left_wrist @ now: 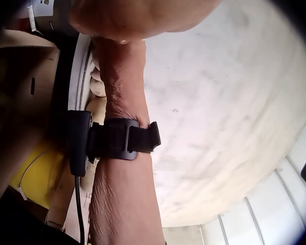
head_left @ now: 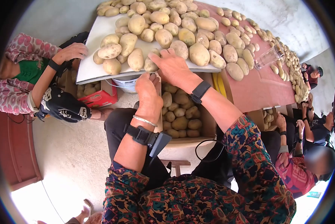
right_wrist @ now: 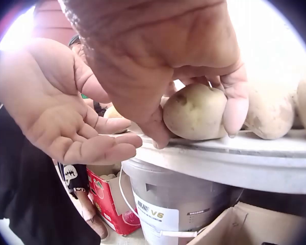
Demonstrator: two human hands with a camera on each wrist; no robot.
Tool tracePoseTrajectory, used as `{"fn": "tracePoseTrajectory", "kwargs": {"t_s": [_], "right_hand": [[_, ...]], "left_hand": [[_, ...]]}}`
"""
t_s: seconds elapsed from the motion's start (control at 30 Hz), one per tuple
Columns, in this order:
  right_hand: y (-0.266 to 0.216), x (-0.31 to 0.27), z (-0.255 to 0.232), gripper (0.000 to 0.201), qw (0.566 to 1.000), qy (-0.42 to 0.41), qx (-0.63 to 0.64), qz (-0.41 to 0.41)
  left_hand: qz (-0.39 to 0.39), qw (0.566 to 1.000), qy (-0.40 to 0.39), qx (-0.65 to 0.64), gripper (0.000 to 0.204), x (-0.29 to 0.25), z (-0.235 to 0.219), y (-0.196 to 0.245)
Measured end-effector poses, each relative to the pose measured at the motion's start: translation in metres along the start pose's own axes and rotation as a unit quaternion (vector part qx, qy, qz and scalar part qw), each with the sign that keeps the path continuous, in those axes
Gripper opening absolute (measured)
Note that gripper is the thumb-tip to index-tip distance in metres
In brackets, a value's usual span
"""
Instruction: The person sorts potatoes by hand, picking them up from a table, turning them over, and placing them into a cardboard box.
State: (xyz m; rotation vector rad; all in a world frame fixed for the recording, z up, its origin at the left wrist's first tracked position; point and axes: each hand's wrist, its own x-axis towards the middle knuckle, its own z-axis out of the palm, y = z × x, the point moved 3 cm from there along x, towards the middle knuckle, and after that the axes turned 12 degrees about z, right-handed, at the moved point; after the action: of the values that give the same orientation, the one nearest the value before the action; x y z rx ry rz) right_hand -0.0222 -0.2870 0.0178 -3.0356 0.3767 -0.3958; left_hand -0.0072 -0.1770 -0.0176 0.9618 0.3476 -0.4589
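Note:
In the head view, many potatoes [head_left: 159, 17] lie heaped on a white board [head_left: 89, 69]. My right hand [head_left: 175, 67] reaches over the board's front edge; the right wrist view shows its thumb and fingers gripping a potato [right_wrist: 195, 112] at that edge. My left hand [head_left: 148, 89] is just in front of the edge, below the right one. With palm up and fingers loosely bent, the left hand [right_wrist: 66, 107] holds nothing in the right wrist view. The left wrist view shows mostly a forearm with a black strap [left_wrist: 123, 139]; the left hand's fingers are out of its sight.
A cardboard box of potatoes [head_left: 180, 123] stands below the board, beside a grey bucket [head_left: 125, 84]. At the left are a red box [head_left: 100, 98] and a seated person [head_left: 37, 74]. A reddish board [head_left: 257, 87] with potatoes and a clear container [head_left: 269, 58] extends right, with more people beyond.

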Motion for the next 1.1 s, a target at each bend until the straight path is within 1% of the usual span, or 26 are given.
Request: {"fn": "tracePoseTrajectory", "kwargs": {"t_s": [0.07, 0.2, 0.27, 0.3, 0.37, 0.4, 0.43, 0.47, 0.5, 0.53, 0.57, 0.6, 0.63, 0.67, 0.7, 0.77, 0.8, 0.83, 0.87, 0.9, 0.93, 0.97, 1.0, 1.03, 1.07, 1.1], "right_hand": [[0.002, -0.001, -0.001, 0.061, 1.0, -0.006, 0.0, 0.005], [0.002, 0.01, 0.003, 0.057, 1.0, -0.021, -0.005, 0.0], [0.003, 0.011, 0.002, 0.055, 1.0, -0.027, 0.008, 0.004], [0.003, 0.011, 0.001, 0.054, 0.999, -0.034, 0.019, 0.009], [0.006, 0.002, -0.003, 0.053, 0.998, -0.048, 0.051, 0.007], [0.008, -0.005, -0.005, 0.053, 0.995, -0.061, 0.08, 0.008], [0.01, -0.013, -0.008, 0.053, 0.995, -0.064, 0.081, 0.008], [0.01, -0.021, -0.015, 0.05, 0.991, -0.036, 0.124, -0.024], [0.009, -0.029, -0.024, 0.048, 0.984, -0.009, 0.167, -0.057], [0.01, -0.036, -0.033, 0.048, 0.982, -0.029, 0.175, -0.066], [0.01, -0.04, -0.043, 0.048, 0.982, -0.029, 0.175, -0.065], [0.009, -0.045, -0.055, 0.048, 0.974, 0.008, 0.218, -0.061], [0.009, -0.051, -0.067, 0.048, 0.963, 0.045, 0.26, -0.055], [0.01, -0.056, -0.073, 0.057, 0.96, -0.011, 0.281, -0.006], [0.008, -0.063, -0.077, 0.057, 0.96, -0.01, 0.281, -0.006], [0.008, -0.074, -0.083, 0.072, 0.932, 0.022, 0.361, 0.028], [0.01, -0.078, -0.081, 0.08, 0.935, 0.002, 0.353, 0.015], [0.012, -0.081, -0.078, 0.08, 0.935, 0.005, 0.354, 0.014], [0.014, -0.082, -0.075, 0.079, 0.916, -0.019, 0.398, 0.049], [0.015, -0.084, -0.074, 0.079, 0.894, -0.043, 0.439, 0.083], [0.014, -0.088, -0.075, 0.074, 0.844, -0.062, 0.521, 0.115], [0.017, -0.086, -0.071, 0.074, 0.844, -0.062, 0.521, 0.115], [0.025, -0.086, -0.062, 0.071, 0.756, -0.039, 0.638, 0.139], [0.032, -0.085, -0.054, 0.068, 0.651, -0.014, 0.742, 0.16], [0.036, -0.084, -0.055, 0.053, 0.655, 0.047, 0.73, 0.189], [0.038, -0.085, -0.058, 0.053, 0.656, 0.049, 0.729, 0.189]], "left_hand": [[-0.001, 0.999, -0.033, -0.023, 0.04, -0.004, 0.005, 0.001], [0.005, 1.0, -0.016, -0.012, 0.043, 0.003, 0.005, -0.002], [0.007, 0.999, -0.047, 0.009, 0.053, 0.005, 0.006, 0.0], [0.009, 0.999, -0.044, 0.009, 0.053, 0.003, 0.006, 0.002], [-0.039, 0.998, -0.031, -0.043, 0.054, -0.002, 0.008, 0.002], [-0.04, 0.998, -0.029, -0.043, 0.054, -0.001, 0.006, 0.003], [-0.081, 0.991, -0.065, -0.08, 0.054, 0.0, 0.008, 0.001], [-0.121, 0.981, -0.1, -0.117, 0.053, -0.001, 0.01, -0.001], [-0.124, 0.98, -0.099, -0.117, 0.053, -0.007, 0.011, 0.0], [-0.118, 0.976, -0.121, -0.134, 0.053, -0.014, 0.014, 0.003], [-0.111, 0.972, -0.145, -0.15, 0.052, -0.019, 0.018, 0.007], [-0.112, 0.972, -0.145, -0.149, 0.052, -0.022, 0.02, 0.009], [-0.11, 0.961, -0.181, -0.178, 0.052, -0.024, 0.024, 0.012], [-0.105, 0.948, -0.216, -0.206, 0.052, -0.026, 0.027, 0.015], [-0.104, 0.949, -0.217, -0.206, 0.052, -0.028, 0.028, 0.018], [-0.144, 0.906, -0.303, -0.261, 0.046, -0.037, 0.034, 0.024], [-0.141, 0.906, -0.304, -0.259, 0.046, -0.039, 0.035, 0.023], [-0.159, 0.898, -0.306, -0.274, 0.046, -0.043, 0.035, 0.019], [-0.177, 0.889, -0.309, -0.289, 0.045, -0.046, 0.035, 0.016], [-0.175, 0.889, -0.311, -0.287, 0.045, -0.047, 0.034, 0.012], [-0.168, 0.905, -0.289, -0.264, 0.046, -0.046, 0.031, 0.007], [-0.163, 0.92, -0.264, -0.241, 0.047, -0.046, 0.029, 0.004], [-0.163, 0.92, -0.263, -0.24, 0.047, -0.048, 0.029, 0.003], [-0.164, 0.92, -0.263, -0.241, 0.047, -0.049, 0.03, 0.002], [-0.152, 0.922, -0.249, -0.253, 0.047, -0.047, 0.03, 0.003], [-0.14, 0.925, -0.236, -0.264, 0.048, -0.045, 0.03, 0.004]]}}
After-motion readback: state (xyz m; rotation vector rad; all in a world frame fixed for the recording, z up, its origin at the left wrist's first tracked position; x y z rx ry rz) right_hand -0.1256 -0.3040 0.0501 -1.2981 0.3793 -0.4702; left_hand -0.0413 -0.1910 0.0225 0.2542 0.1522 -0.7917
